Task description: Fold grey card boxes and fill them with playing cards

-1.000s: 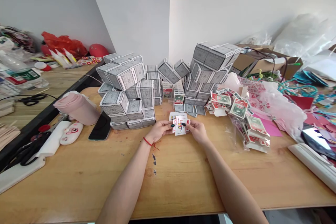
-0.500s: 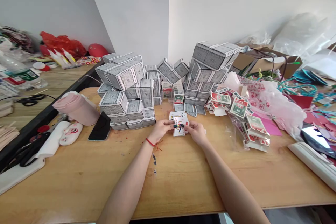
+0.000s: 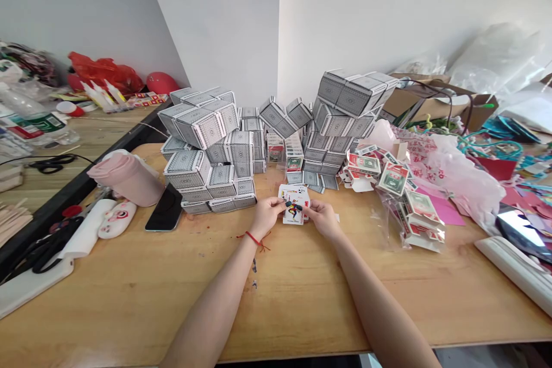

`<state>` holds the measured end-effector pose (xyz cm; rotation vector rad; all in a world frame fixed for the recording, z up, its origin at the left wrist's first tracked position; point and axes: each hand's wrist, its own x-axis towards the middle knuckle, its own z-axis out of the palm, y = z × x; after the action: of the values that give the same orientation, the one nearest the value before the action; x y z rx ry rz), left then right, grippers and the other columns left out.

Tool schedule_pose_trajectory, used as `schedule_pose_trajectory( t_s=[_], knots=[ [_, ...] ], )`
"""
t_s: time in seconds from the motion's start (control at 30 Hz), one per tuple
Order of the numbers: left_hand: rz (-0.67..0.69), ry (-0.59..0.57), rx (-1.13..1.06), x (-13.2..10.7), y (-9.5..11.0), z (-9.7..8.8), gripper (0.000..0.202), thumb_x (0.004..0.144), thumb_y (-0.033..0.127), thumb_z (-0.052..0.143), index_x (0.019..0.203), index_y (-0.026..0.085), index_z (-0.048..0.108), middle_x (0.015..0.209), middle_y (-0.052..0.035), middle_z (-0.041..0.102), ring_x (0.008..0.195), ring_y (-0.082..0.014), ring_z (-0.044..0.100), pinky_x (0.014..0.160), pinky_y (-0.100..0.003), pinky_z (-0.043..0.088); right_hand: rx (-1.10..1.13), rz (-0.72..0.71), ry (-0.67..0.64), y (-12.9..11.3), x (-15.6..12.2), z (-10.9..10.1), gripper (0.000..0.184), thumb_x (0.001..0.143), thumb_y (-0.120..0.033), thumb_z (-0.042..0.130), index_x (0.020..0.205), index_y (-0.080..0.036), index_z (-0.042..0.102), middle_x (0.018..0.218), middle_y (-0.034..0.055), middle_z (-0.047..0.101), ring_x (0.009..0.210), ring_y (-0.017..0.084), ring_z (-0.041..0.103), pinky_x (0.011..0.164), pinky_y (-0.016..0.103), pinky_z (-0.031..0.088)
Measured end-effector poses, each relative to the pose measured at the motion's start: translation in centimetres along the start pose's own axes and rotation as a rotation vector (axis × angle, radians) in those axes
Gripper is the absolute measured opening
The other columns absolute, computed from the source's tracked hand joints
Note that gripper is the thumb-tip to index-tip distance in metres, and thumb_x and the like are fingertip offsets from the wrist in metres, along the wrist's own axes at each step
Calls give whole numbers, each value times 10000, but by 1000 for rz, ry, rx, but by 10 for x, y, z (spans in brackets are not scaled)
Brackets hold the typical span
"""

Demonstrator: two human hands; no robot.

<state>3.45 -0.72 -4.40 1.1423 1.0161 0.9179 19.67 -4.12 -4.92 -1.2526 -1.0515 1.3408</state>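
A playing card [image 3: 293, 215] with a colourful joker figure is pinched between my two hands, over other cards [image 3: 291, 188] on the table. My left hand [image 3: 269, 214], with a red string at the wrist, grips its left side. My right hand [image 3: 319, 217] closes on the right side; its hidden fingers may also hold cards beneath. Just behind lie grey-backed cards [image 3: 314, 179], face down. Stacked blocks folded from such cards rise on the left [image 3: 207, 126] and on the right [image 3: 345, 103].
Opened card boxes [image 3: 394, 177] and a clear wrapper lie at right, beside a plastic bag [image 3: 452, 175]. Wrapped card decks [image 3: 294, 155] stand between the stacks. On the left are a phone [image 3: 164, 210], a pink cup-shaped item [image 3: 127, 177] and a white mouse [image 3: 116, 219].
The joker card has tilted slightly, and my left hand has shifted and turned a little at its left side. The stacks stay as they were.
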Motion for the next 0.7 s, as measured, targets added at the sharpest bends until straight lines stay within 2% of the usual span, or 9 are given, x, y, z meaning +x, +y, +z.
schedule_pose_trajectory(
  t_s=[0.13,0.27,0.4,0.7],
  knots=[
    [214,132,319,-3,-4,5,229,758,342,514,614,164,503,525,33,477,512,-97,435,507,-210,325,3,13,-18,2,0,5,392,554,-521,687,703,-169,601,650,27,678,608,198,633,581,318,519],
    [331,206,513,-7,-3,9,241,829,322,416,637,187,470,550,19,470,519,-107,405,521,-224,265,12,21,-44,1,-2,9,380,558,-515,689,686,-171,588,655,28,679,586,197,631,569,330,531],
    [356,218,600,-7,-1,9,285,843,340,395,609,192,462,517,18,455,485,-110,376,507,-239,221,45,24,-57,0,-2,11,355,562,-500,694,669,-181,582,648,18,677,556,183,621,556,324,532],
    [342,266,601,-7,-3,9,442,844,454,351,501,184,419,448,12,417,449,-103,332,492,-255,199,24,37,-54,-2,-3,14,347,561,-507,693,622,-184,583,588,7,653,515,176,602,537,313,518]
  ],
)
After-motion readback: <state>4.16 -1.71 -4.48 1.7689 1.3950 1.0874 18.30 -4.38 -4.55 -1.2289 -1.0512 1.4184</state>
